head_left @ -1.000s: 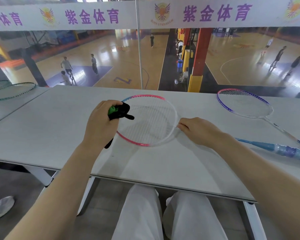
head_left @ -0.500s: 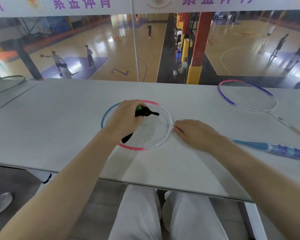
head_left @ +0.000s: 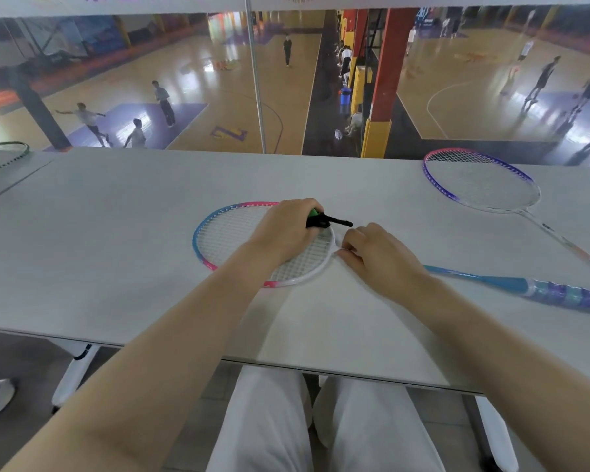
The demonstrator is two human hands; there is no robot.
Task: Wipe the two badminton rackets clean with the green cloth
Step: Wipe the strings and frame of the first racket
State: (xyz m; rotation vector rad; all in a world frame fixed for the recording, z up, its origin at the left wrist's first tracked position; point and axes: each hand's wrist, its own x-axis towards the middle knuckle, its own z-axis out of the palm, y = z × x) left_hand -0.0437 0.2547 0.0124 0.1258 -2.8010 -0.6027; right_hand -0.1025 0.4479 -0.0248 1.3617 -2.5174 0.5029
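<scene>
No containers appear in view. The near racket (head_left: 239,240) lies flat on the grey worktop (head_left: 99,240), its pink, blue and white hoop toward the left and its blue handle (head_left: 559,294) pointing right. The left hand (head_left: 283,229) rests on the strings with its fingers curled round the green cloth (head_left: 313,212), of which only a small green patch and a black strip (head_left: 334,221) protrude. The right hand (head_left: 378,260) pinches the frame at the throat, where the white hoop meets the shaft, pressing it to the worktop. The second racket (head_left: 481,182), with a purple and pink hoop, lies far right on the worktop, well apart from the hands; its shaft runs toward the right edge.

Compared with 1.0 s ago, the left hand and cloth have travelled from the left rim of the hoop across the strings to the right side, near the right hand. The right hand has kept its hold at the throat.

A green-rimmed racket (head_left: 4,155) rests on an adjoining worktop at far left. Beyond the worktop, a glass barrier overlooks wooden sports courts (head_left: 218,97) with several people and a red-and-yellow pillar (head_left: 385,80). White trousers (head_left: 269,420) show below the worktop edge
</scene>
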